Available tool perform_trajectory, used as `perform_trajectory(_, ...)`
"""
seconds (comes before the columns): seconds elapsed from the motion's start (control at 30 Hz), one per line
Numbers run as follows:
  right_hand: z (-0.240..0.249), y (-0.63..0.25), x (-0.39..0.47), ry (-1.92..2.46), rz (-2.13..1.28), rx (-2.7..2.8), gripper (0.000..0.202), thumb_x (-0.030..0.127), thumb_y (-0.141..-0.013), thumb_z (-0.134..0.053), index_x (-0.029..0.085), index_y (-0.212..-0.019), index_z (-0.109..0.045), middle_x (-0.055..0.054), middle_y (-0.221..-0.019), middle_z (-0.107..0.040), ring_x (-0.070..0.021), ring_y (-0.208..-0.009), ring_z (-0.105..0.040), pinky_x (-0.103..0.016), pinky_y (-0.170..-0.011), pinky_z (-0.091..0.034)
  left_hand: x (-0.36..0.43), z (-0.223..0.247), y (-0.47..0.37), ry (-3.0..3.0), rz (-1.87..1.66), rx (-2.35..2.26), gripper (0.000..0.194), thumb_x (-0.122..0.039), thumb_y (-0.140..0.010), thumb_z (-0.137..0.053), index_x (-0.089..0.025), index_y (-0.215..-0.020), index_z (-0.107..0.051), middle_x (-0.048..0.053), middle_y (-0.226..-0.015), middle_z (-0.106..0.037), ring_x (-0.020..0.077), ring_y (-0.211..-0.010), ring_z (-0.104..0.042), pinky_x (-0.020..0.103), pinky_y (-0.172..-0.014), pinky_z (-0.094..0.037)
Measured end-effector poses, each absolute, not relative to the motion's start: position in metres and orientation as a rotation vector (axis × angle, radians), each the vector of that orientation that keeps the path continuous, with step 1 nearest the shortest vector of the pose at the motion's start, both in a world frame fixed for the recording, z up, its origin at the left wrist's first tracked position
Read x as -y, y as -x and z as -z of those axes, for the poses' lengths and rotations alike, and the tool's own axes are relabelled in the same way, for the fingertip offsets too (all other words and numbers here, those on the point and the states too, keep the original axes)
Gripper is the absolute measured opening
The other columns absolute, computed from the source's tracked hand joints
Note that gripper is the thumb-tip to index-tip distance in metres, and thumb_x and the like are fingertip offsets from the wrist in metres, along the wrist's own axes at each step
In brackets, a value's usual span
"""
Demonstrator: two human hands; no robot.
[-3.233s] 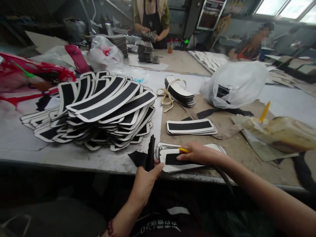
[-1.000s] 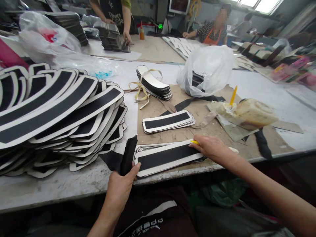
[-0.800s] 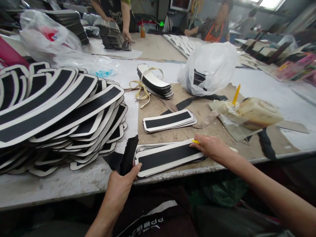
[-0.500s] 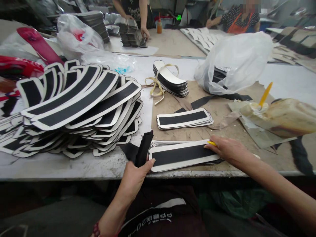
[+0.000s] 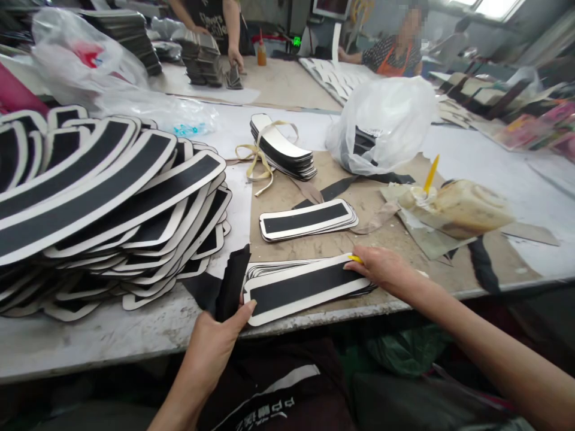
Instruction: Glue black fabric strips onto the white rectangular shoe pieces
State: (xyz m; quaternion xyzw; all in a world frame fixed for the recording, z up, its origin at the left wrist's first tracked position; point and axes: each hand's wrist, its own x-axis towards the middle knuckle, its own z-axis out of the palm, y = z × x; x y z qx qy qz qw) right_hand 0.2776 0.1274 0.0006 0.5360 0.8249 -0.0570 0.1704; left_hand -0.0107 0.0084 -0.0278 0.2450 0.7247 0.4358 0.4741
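Note:
A long white strip piece with a black band along its middle [image 5: 305,287] lies on top of a fanned stack of similar pieces at the table's front edge. My left hand [image 5: 213,335] grips its left end, thumb on top and fingers hidden underneath. Against that hand stands a folded black strip of material [image 5: 232,281]; whether the fingers also hold it, I cannot tell. My right hand [image 5: 381,266] is closed round a thin yellow tool [image 5: 356,258], whose short end pokes out over the piece's right end. Those fingers touch the piece there.
A big heap of banded pieces [image 5: 148,203] fills the left. Behind the worked stack lie a smaller stack [image 5: 308,218] and a bundle with a yellowish ribbon [image 5: 285,146]. Rightward are a plastic bag [image 5: 381,120] and a glue-stained container [image 5: 476,206] beside an upright yellow stick [image 5: 432,173]. Co-workers stand behind.
The view has swung to the right, so the table's things appear farther left. Both hands keep their places at the two ends of the banded piece.

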Motion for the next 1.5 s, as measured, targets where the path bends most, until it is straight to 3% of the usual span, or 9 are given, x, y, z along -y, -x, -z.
perform_trajectory(0.23,-0.021,-0.276,-0.122,-1.646,0.097,-2.256,0.033,0.05,-0.086,-0.045,0.019,-0.088,-0.057,-0.01,-0.08,-0.067,-0.023,-0.072,-0.063,-0.026,-0.056,-0.033,-0.01,0.022,0.006,-0.592,-1.168,-1.798,0.033,-0.035,-0.054,-0.078,-0.015,-0.076,-0.065,0.003,-0.073,-0.065,0.0226,-0.078,-0.061,0.034,-0.078,-0.048)
perform_trajectory(0.43,-0.024,-0.298,-0.116,-1.852,0.278,-2.386,0.032,0.042,-0.091,-0.036,0.02,-0.078,-0.055,-0.006,-0.068,-0.065,-0.0183,-0.064,-0.06,-0.026,-0.058,-0.034,-0.009,0.025,0.004,-0.495,-1.245,-1.738,0.035,-0.03,-0.053,-0.08,-0.016,-0.081,-0.065,0.002,-0.081,-0.066,0.0201,-0.08,-0.061,0.034,-0.084,-0.047)
perform_trajectory(0.73,-0.022,-0.302,-0.095,-1.946,0.37,-2.454,0.034,0.043,-0.091,-0.031,0.021,-0.075,-0.052,-0.004,-0.066,-0.061,-0.0178,-0.061,-0.057,-0.026,-0.059,-0.036,0.001,0.011,0.012,-0.38,-1.294,-1.623,0.043,-0.029,-0.052,-0.082,-0.015,-0.089,-0.067,0.003,-0.087,-0.069,0.0178,-0.076,-0.064,0.029,-0.075,-0.051)
perform_trajectory(0.87,-0.021,-0.298,-0.091,-2.032,0.625,-2.463,0.039,0.051,-0.088,-0.033,0.021,-0.07,-0.051,0.0,-0.059,-0.057,-0.0158,-0.056,-0.054,-0.026,-0.055,-0.036,0.005,0.006,0.018,-0.333,-1.343,-1.497,0.042,-0.027,-0.054,-0.082,-0.014,-0.09,-0.067,0.005,-0.088,-0.07,0.0182,-0.077,-0.064,0.029,-0.074,-0.052)
perform_trajectory(0.97,-0.02,-0.292,-0.086,-2.214,1.01,-2.282,0.044,0.059,-0.082,-0.04,0.021,-0.06,-0.041,0.004,-0.048,-0.043,-0.0113,-0.044,-0.042,-0.024,-0.045,-0.033,0.008,0.004,0.019,-0.31,-1.312,-1.44,0.041,-0.027,-0.053,-0.082,-0.011,-0.087,-0.066,0.004,-0.077,-0.069,0.0155,-0.064,-0.062,0.026,-0.062,-0.052)
perform_trajectory(1.1,-0.025,-0.284,-0.079,-2.371,1.41,-2.044,0.046,0.063,-0.075,-0.049,0.022,-0.061,-0.035,0.007,-0.046,-0.032,-0.0081,-0.04,-0.031,-0.022,-0.038,-0.026,0.011,0.006,0.018,-0.33,-1.314,-1.443,0.043,-0.035,-0.059,-0.078,-0.012,-0.092,-0.063,0.001,-0.07,-0.065,0.0109,-0.053,-0.055,0.024,-0.053,-0.048)
perform_trajectory(1.33,-0.038,-0.273,-0.065,-2.416,1.12,-2.233,0.044,0.06,-0.074,-0.052,0.021,-0.057,-0.043,0.005,-0.045,-0.039,-0.0095,-0.04,-0.037,-0.023,-0.038,-0.032,0.011,0.016,0.018,-0.424,-1.377,-1.648,0.046,-0.036,-0.056,-0.08,-0.014,-0.093,-0.064,0.001,-0.077,-0.067,0.0137,-0.061,-0.058,0.023,-0.055,-0.047)
perform_trajectory(1.5,-0.029,-0.277,-0.056,-2.452,1.253,-2.068,0.042,0.062,-0.075,-0.05,0.021,-0.063,-0.048,0.004,-0.042,-0.044,-0.0112,-0.04,-0.041,-0.024,-0.039,-0.034,0.011,0.02,0.018,-0.412,-1.373,-1.648,0.044,-0.037,-0.062,-0.077,-0.013,-0.096,-0.064,0.005,-0.085,-0.07,0.018,-0.074,-0.063,0.025,-0.062,-0.05)
